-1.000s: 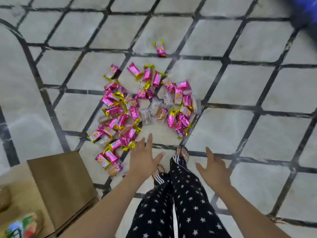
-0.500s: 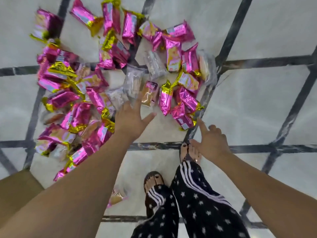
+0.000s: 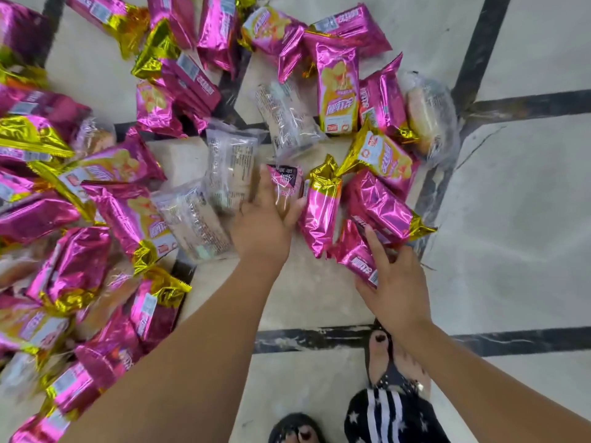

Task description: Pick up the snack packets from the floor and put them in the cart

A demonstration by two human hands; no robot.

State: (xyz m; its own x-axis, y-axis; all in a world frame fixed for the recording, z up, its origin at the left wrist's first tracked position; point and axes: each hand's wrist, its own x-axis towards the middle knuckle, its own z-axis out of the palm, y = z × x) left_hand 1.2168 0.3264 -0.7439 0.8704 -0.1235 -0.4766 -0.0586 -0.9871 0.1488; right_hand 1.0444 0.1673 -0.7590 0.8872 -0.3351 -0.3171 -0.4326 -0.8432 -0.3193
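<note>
Hands both down at the near edge of the heap: left hand [image 3: 265, 219] is spread, thumb on one side and fingers on the other of a small dark-labelled packet [image 3: 286, 183], touching it but not closed round it. It is blurred, and probably straddles the packet to scoop it by its long sides. The right hand [image 3: 396, 282] lays its index straight along a pink packet [image 3: 353, 260], other fingers loosely bent; cannot tell if the thumb is under it, so grip unconfirmed. Likely one packet per hand, nearest ones first, to save reaching. All snack packets [image 3: 96, 251] are on the floor [image 3: 511, 219], none lifted, cart not in view. Left side: dense pink-and-gold heap, overlapping, axes every way. Middle: clear packets [image 3: 232, 167] lie flat, long axes roughly away from the person, slightly fanned. The dark-labelled packet runs the same way, label end far. Between the hands a gold-ended packet [image 3: 319, 212] lies near upright in view, gold crimp pointing away. The pink packet under the right index runs diagonally, near end toward the wrist. Far right, a clear bun packet [image 3: 428, 116] sits at the heap's edge by a dark floor line [image 3: 479, 43]. The person's feet [image 3: 380, 353] are just behind the right hand.
</note>
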